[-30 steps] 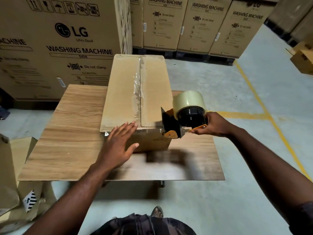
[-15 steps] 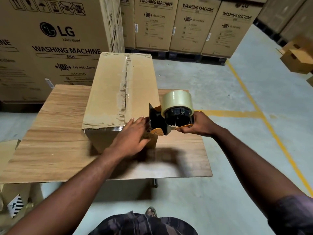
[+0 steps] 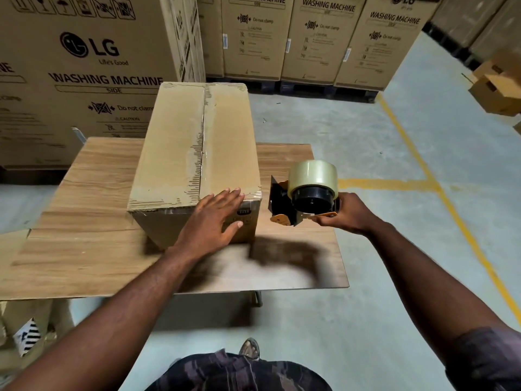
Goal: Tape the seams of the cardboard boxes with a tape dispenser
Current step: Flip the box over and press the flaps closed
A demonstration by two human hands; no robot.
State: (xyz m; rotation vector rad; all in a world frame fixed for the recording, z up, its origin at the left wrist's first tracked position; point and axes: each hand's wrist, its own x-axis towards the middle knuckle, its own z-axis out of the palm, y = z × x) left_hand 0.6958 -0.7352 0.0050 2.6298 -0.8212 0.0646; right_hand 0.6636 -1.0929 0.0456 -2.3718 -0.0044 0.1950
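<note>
A closed brown cardboard box (image 3: 180, 153) stands on the wooden table (image 3: 84, 221), with clear tape running along its centre seam. My left hand (image 3: 214, 218) lies flat with straight fingers against the box's near right corner and front face. My right hand (image 3: 346, 213) grips the handle of a black and orange tape dispenser (image 3: 304, 198) that carries a roll of clear tape. The dispenser hangs just right of the box, a small gap apart from it.
Tall washing machine cartons (image 3: 84, 66) stand behind and left of the table, and more (image 3: 324, 38) line the back. Small open boxes (image 3: 499, 88) sit at the far right. Flattened cardboard (image 3: 25, 328) lies at the lower left. A yellow line (image 3: 439, 187) marks the concrete floor.
My left hand slid right along the box's near edge to its right corner. The dispenser drew away to the right of the box.
</note>
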